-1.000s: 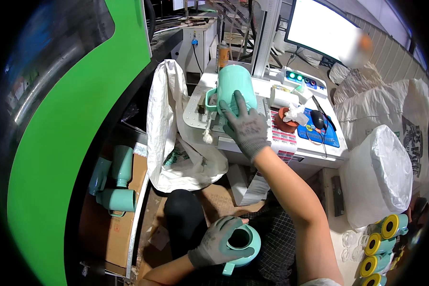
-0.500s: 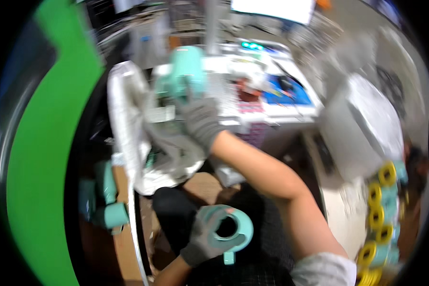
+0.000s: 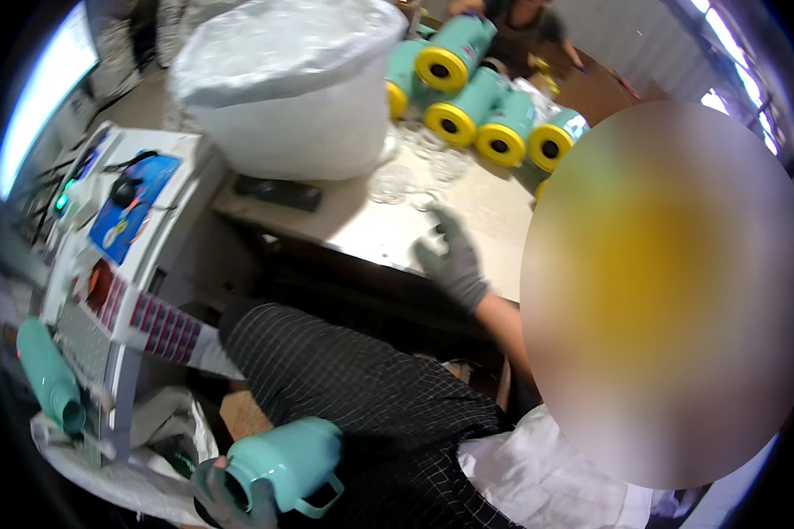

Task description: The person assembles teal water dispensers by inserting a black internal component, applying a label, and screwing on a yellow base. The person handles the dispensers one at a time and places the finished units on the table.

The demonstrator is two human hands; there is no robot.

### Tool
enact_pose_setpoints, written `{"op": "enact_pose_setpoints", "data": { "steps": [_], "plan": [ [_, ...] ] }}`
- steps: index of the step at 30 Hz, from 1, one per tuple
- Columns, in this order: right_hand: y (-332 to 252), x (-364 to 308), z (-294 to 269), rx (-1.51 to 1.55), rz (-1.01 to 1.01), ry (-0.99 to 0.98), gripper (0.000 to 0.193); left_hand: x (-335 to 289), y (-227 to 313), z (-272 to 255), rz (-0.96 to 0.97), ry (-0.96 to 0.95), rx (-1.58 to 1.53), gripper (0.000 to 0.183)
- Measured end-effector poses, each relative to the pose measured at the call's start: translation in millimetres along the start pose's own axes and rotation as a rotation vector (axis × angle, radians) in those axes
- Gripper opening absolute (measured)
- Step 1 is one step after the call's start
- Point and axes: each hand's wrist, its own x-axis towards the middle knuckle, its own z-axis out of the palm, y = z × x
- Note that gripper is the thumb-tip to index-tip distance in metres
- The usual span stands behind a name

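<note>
My left hand (image 3: 225,498), in a grey glove, grips a glossy teal jug (image 3: 287,458) around its open mouth. The jug lies tilted over my lap, its handle toward the lower right. My right hand (image 3: 457,264), also gloved, reaches over the pale worktable (image 3: 362,225) with thumb and fingers apart; nothing shows between them. Just beyond its fingertips lie several clear plastic rings (image 3: 428,163). A second teal jug body (image 3: 48,375) rests on its side at the white machine (image 3: 163,238) on the left.
Teal jugs with yellow ends (image 3: 454,123) lie along the table's far side, near another person (image 3: 520,31). A big bag-lined white bin (image 3: 300,106) stands at the table's left, behind a dark bar-shaped object (image 3: 278,192). A blurred oval hides the right side.
The view has swung to the right. My right hand has left the teal jug body at the machine and now reaches over the worktable. My left hand keeps its jug, now tipped sideways.
</note>
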Motion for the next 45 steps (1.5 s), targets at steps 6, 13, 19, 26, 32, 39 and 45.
{"op": "enact_pose_setpoints", "data": {
  "steps": [6, 13, 19, 26, 32, 39, 45],
  "plan": [
    [172, -58, -232, -1.033, 0.538, 0.122, 0.051, -7, -20, 19, -0.393, 0.116, -0.290, 0.056],
    [177, -67, -194, -0.998, 0.368, 0.055, 0.034, -16, -47, 17, -0.232, 0.365, -0.604, 0.060],
    [-6, -6, -69, 0.393, 0.057, 0.185, 0.031, -43, -58, 55, -0.559, 0.494, -1.145, 0.059],
    [-53, -88, 130, 0.570, 0.092, -0.274, 0.039, -65, -43, 75, -0.647, 0.732, -1.291, 0.046],
    [-87, -97, 107, 0.278, -0.566, -0.344, 0.055, -78, -29, 87, -0.965, 0.916, -1.292, 0.046],
    [-177, -33, 84, 0.919, -0.035, -0.475, 0.047, -85, -32, 124, -0.774, 0.545, -0.693, 0.049],
    [-186, -37, 71, 0.712, -0.770, -0.541, 0.068, -79, -47, 138, -0.810, 0.475, -1.103, 0.046]
  ]
}}
